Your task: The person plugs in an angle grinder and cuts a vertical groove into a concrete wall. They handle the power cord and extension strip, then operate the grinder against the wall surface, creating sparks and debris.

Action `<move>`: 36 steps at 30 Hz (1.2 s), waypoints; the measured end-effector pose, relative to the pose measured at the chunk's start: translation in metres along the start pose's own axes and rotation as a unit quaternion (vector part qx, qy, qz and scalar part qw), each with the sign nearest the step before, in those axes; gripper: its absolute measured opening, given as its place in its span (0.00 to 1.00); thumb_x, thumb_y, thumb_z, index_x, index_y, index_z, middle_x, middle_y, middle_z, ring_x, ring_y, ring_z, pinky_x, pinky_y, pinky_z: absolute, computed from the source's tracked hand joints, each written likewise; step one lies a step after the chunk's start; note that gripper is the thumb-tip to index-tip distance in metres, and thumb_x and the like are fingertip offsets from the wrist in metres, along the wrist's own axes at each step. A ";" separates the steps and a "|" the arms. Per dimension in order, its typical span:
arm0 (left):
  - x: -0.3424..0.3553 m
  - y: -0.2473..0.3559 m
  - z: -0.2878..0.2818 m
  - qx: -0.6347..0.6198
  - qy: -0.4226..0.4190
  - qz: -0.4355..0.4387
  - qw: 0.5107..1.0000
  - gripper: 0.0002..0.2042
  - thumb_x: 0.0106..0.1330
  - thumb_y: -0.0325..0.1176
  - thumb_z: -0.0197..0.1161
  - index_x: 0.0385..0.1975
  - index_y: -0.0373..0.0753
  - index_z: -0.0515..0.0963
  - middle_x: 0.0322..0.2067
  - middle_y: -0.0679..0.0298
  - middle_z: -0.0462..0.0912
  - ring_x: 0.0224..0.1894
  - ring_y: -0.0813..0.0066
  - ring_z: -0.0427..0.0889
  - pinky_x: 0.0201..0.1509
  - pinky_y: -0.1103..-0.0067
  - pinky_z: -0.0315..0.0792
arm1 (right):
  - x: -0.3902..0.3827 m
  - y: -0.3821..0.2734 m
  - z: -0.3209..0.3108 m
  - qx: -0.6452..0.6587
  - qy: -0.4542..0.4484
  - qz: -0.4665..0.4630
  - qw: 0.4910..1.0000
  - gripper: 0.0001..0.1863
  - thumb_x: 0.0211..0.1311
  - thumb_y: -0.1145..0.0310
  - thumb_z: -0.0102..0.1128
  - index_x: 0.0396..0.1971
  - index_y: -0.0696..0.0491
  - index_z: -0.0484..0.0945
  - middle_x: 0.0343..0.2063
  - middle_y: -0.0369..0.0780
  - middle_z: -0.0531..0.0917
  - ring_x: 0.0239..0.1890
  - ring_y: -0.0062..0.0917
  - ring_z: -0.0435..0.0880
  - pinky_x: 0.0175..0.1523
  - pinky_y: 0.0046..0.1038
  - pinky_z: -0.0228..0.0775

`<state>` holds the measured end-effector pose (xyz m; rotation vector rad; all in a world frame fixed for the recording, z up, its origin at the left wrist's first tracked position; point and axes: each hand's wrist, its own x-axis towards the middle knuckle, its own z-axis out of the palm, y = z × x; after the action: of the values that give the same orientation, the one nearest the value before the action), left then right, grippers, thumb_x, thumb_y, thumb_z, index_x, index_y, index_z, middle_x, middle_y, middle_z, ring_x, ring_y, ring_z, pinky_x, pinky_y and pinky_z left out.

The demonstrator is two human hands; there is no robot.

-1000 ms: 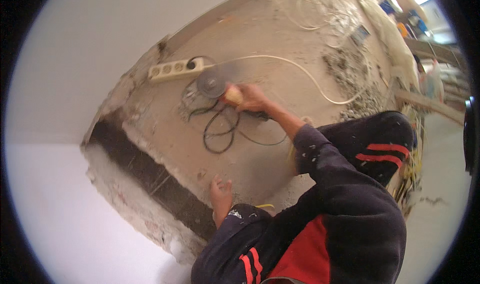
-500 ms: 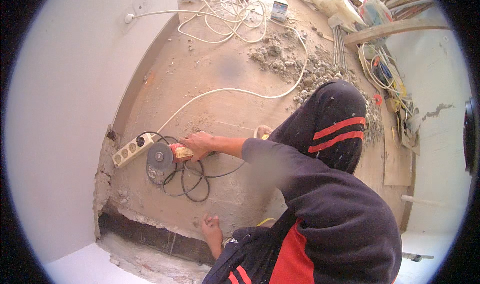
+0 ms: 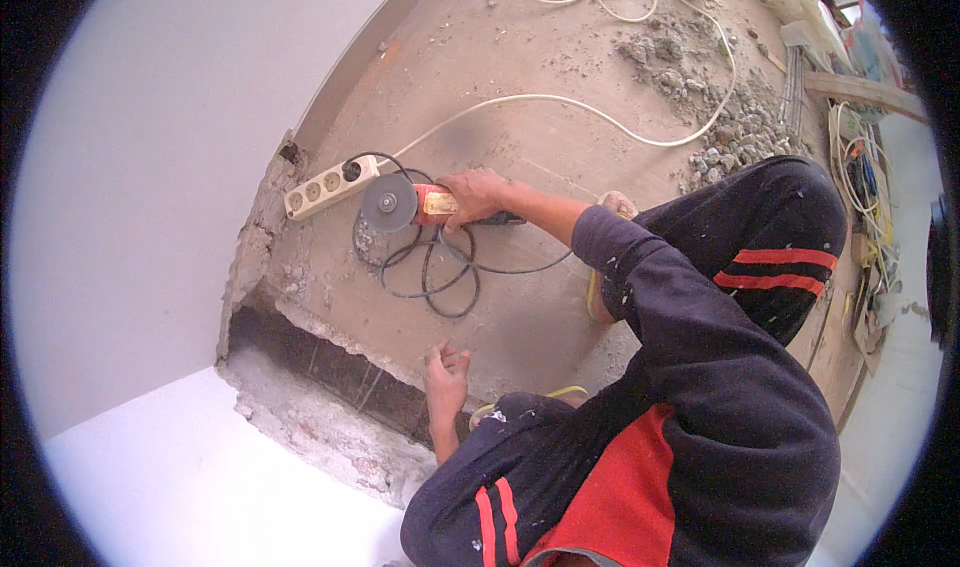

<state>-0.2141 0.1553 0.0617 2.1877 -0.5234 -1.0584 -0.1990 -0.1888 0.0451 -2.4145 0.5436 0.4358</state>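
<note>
Near the middle of the head view, my right hand (image 3: 478, 195) wraps round the red body of an angle grinder (image 3: 437, 203). Its grey disc (image 3: 389, 203) faces up, close beside a cream power strip (image 3: 325, 189) on the dusty floor. A black cord (image 3: 447, 310) lies in loops under and below the grinder, and a black plug sits in the strip. Lower down, in front of my left knee, is my left hand (image 3: 446, 372). Its fingers are loosely bent and slightly apart, with nothing visible in them.
A broken-out trench (image 3: 335, 369) with rough edges runs along the white wall (image 3: 190, 187). Grey rubble (image 3: 735, 132) lies at the upper right. A white cable (image 3: 560, 100) crosses the floor from the strip. Coiled cables (image 3: 870, 182) and a wooden board (image 3: 865, 95) are at the far right.
The view has shifted, so the floor and tools appear higher and further right. My right hand stays on the grinder beside the strip. My left hand remains low by my knee.
</note>
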 end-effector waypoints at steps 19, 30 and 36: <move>0.006 -0.023 0.026 -0.030 -0.029 0.050 0.998 0.25 0.61 0.34 0.65 0.57 0.32 0.69 0.44 0.50 0.79 0.41 0.62 0.81 0.47 0.70 0.74 | 0.025 0.015 0.008 0.050 -0.056 -0.049 0.996 0.50 0.30 0.43 0.78 0.56 0.54 0.69 0.47 0.48 0.81 0.50 0.43 0.80 0.52 0.42 0.71; 0.005 -0.027 -0.059 -0.194 -0.056 -0.150 0.968 0.25 0.69 0.40 0.58 0.61 0.35 0.64 0.51 0.51 0.75 0.53 0.63 0.76 0.54 0.76 0.71 | 0.064 0.030 -0.117 0.035 0.180 0.058 0.981 0.20 0.51 0.55 0.62 0.29 0.60 0.84 0.33 0.51 0.85 0.39 0.46 0.84 0.44 0.43 0.76; -0.030 -0.023 -0.140 -0.358 0.128 -0.288 0.879 0.26 0.69 0.51 0.52 0.64 0.48 0.64 0.58 0.54 0.70 0.61 0.57 0.68 0.64 0.62 0.64 | -0.001 -0.026 -0.209 0.244 0.304 0.048 0.920 0.17 0.55 0.60 0.58 0.24 0.61 0.82 0.27 0.52 0.83 0.34 0.48 0.83 0.41 0.45 0.76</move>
<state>-0.1183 0.2426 0.1275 1.7622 0.6074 -0.9993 -0.1514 -0.3017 0.2161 -2.0036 0.9138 -0.4010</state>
